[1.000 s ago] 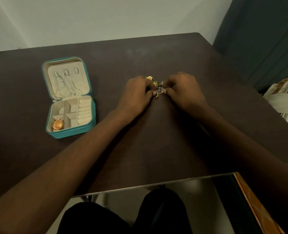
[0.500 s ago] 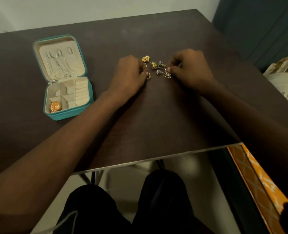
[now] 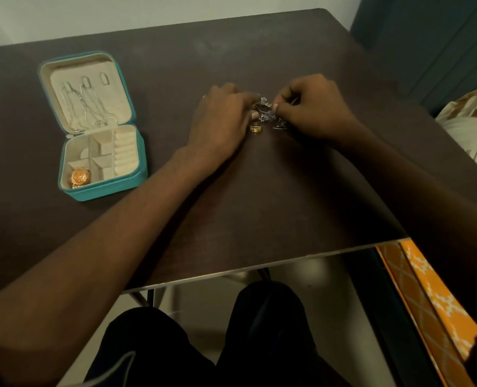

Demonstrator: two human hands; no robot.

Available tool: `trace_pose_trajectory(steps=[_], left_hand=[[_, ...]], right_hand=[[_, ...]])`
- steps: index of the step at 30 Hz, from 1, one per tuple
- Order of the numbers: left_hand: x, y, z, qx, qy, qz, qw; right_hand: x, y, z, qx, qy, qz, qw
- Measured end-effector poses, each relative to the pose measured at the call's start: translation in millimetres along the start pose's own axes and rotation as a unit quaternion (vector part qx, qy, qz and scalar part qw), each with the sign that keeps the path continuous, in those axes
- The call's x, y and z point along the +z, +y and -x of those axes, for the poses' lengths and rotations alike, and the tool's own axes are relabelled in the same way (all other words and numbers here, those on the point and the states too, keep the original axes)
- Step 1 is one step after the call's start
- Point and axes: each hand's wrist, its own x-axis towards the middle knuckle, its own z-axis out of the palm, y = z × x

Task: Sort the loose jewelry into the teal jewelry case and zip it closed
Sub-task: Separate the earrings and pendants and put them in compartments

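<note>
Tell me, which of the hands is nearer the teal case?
Left. The left hand is over mid-table, to the right of the open teal case; the right hand lies farther right, beyond the loose jewelry.

1. The teal jewelry case [image 3: 103, 188] lies open on the dark table [image 3: 259, 205], well left of both hands.
2. Thin chains [image 3: 88, 107] hang in its lid; a gold piece [image 3: 79, 176] sits in the near-left compartment.
3. The left hand [image 3: 220, 121] and right hand [image 3: 312, 107] meet over a cluster of loose jewelry [image 3: 266, 113], fingers curled into it (which piece each pinches is unclear).
4. A gold ring [image 3: 256, 128] lies just beside the left fingertips.
</note>
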Motion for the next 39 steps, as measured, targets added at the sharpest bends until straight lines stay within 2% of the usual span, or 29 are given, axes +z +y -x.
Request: trace_pose_trajectory(steps=[4,8,13,16,18,20,25,27,31,35,39], left_hand=[[2,-1,-2,-0.004,0.015,-0.018,1.0],[1,3,-1,0.018,0.064,-0.075,0.995],[-2,8,-3,0.016,0.069,-0.054,0.996],[-4,8,-5,0.007,0.076,0.044,0.996],[-8,11,-6,-0.003,0.073,0.175,0.982],[-11,15,-6,-0.006,0.073,0.244,0.967],[-16,19,-3,0.033,0.096,0.291,0.951],[-16,18,-6,0.022,0.101,0.322,0.941],[-23,21,-6,0.0,0.049,0.398,0.916],[-32,20,-1,0.008,0.053,0.437,0.898],[-36,18,1,0.024,0.097,0.45,0.888]], right_hand=[[-2,-1,-2,-0.003,0.004,-0.024,1.0],[-4,-5,-5,-0.013,0.01,-0.06,0.998],[-8,-7,-8,-0.035,0.011,-0.12,0.992],[-11,-10,-5,-0.022,-0.01,-0.189,0.982],[-14,-10,-2,-0.005,-0.021,-0.239,0.971],[-18,-10,-3,0.006,-0.03,-0.271,0.962],[-24,-11,-4,0.007,-0.076,-0.337,0.938],[-27,-14,-3,0.0,-0.086,-0.352,0.932],[-33,-21,-2,-0.023,-0.064,-0.305,0.95],[-33,-25,-3,-0.04,-0.041,-0.274,0.96],[-29,-27,-5,-0.026,-0.046,-0.307,0.95]])
